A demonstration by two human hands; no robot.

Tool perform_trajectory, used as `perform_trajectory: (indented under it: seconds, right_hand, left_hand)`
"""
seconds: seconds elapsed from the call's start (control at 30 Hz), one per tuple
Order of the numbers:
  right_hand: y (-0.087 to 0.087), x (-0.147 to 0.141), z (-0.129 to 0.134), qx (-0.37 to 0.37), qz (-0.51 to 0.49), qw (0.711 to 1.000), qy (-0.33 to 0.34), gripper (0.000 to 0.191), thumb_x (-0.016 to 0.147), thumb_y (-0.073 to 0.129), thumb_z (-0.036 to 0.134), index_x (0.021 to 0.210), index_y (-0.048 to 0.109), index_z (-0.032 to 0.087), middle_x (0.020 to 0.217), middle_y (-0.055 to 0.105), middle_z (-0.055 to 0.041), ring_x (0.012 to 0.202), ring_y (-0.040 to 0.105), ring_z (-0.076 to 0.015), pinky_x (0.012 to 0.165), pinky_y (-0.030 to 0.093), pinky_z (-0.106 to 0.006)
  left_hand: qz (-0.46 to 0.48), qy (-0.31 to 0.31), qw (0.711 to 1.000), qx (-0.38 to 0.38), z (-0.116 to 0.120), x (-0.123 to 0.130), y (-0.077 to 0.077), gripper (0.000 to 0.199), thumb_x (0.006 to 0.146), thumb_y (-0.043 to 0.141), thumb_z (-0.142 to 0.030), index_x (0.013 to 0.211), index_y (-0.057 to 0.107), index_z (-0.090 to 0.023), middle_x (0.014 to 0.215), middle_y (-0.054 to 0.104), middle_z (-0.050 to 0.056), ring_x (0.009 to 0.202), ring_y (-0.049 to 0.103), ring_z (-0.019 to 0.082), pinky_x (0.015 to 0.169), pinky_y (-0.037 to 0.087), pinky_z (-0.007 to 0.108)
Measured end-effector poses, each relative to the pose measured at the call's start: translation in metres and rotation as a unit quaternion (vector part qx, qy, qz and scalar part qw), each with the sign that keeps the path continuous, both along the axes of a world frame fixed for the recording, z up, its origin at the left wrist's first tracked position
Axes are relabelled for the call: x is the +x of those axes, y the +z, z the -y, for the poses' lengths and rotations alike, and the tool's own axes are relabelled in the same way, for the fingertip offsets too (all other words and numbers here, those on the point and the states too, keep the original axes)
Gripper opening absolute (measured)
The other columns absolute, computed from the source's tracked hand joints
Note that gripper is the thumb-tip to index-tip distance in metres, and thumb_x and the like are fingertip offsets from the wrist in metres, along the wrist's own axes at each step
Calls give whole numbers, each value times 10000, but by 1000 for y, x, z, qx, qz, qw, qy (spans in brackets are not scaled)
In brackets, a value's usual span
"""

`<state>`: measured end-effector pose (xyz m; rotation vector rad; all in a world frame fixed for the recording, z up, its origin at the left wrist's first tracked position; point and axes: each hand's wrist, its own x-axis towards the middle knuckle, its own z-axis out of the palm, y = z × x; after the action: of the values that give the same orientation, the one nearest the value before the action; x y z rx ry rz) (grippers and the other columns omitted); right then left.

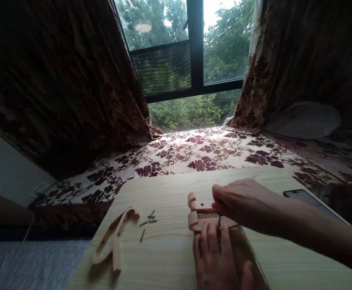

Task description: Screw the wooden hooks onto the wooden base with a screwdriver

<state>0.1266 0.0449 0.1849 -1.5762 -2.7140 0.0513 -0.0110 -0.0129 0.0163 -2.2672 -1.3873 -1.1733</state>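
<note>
My right hand is closed round a tool, mostly hidden, whose thin metal shaft points down at a pale wooden hook piece. My left hand lies with fingers spread over the near side of that piece and the brown block beneath it. Just beyond, a second wooden hook piece with a dark hole lies parallel, its right end hidden by my right hand. To the left, several screws lie loose on the pale wooden table.
Two more curved wooden pieces lie at the table's left side. A phone rests at the right, partly behind my right forearm. Beyond the table are a flowered cloth, curtains and a window.
</note>
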Motion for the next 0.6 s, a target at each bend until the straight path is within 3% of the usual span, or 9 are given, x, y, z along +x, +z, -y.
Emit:
perform_trajectory:
  seconds: [0.17, 0.37, 0.53, 0.6]
  right_hand:
    - [8, -1, 0, 1, -15, 999, 50, 59, 878, 574, 163, 824, 580, 187, 758, 690, -39, 655, 626, -192, 507, 235, -278]
    - [-4, -8, 2, 18, -6, 999, 35, 112, 908, 535, 161, 798, 545, 180, 721, 672, -39, 595, 599, -177, 487, 236, -286]
    - [-8, -9, 2, 30, 13, 999, 21, 133, 928, 516, 194, 797, 537, 187, 692, 676, -52, 570, 615, -199, 465, 183, -306]
    - [-5, -9, 2, 33, 10, 999, 11, 134, 933, 522, 222, 806, 544, 185, 706, 683, -57, 599, 630, -210, 471, 193, -303]
  left_hand:
    - [71, 22, 996, 56, -7, 9, -8, 584, 887, 339, -665, 1155, 628, -234, 1140, 674, 50, 1068, 579, 253, 921, 363, 420]
    - [105, 51, 986, 120, -19, 18, -25, 615, 864, 303, -716, 1052, 668, -258, 1010, 717, 42, 964, 624, 247, 848, 388, 411]
    - [142, 105, 968, 179, -29, 26, -29, 350, 971, 340, -332, 920, 685, -299, 875, 729, 6, 884, 640, 189, 812, 400, 365]
    - [147, 118, 962, 195, -31, 28, -30, 365, 979, 335, -334, 878, 684, -300, 839, 729, 4, 856, 642, 191, 801, 402, 363]
